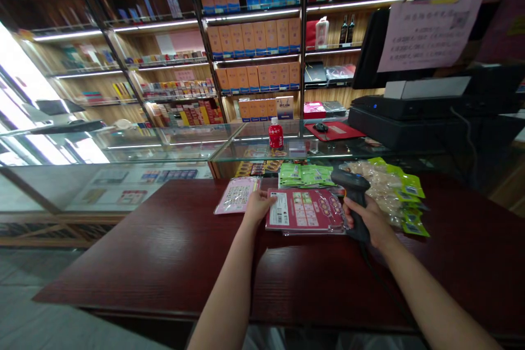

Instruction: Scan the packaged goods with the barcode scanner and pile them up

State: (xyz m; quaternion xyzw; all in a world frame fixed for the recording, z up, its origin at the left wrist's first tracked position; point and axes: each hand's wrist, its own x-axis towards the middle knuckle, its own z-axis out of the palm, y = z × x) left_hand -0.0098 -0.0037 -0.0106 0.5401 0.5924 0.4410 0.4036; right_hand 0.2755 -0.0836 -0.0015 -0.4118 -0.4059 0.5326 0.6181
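Observation:
My right hand (pixel 371 219) is wrapped round the grip of a black handheld barcode scanner (pixel 350 180), whose head points left over the packages. My left hand (pixel 259 206) pinches the left edge of a dark pink flat package (pixel 303 210), thumb near its white barcode label. More clear-wrapped packaging shows under that package's lower edge. Just left of my left hand, a light pink printed packet (pixel 235 197) lies on the dark wooden counter (pixel 164 251). Green packets (pixel 305 175) lie behind the dark pink package. Clear bags with green ends (pixel 381 191) are heaped beyond the scanner.
A glass display case (pixel 176 142) adjoins the counter's far side, with a red bottle (pixel 276 134) on it. A mouse (pixel 320 127) rests on a red mat (pixel 340 130). At right stands a monitor (pixel 369 54); the scanner's cable (pixel 385 284) trails toward me. Stocked shelves line the wall.

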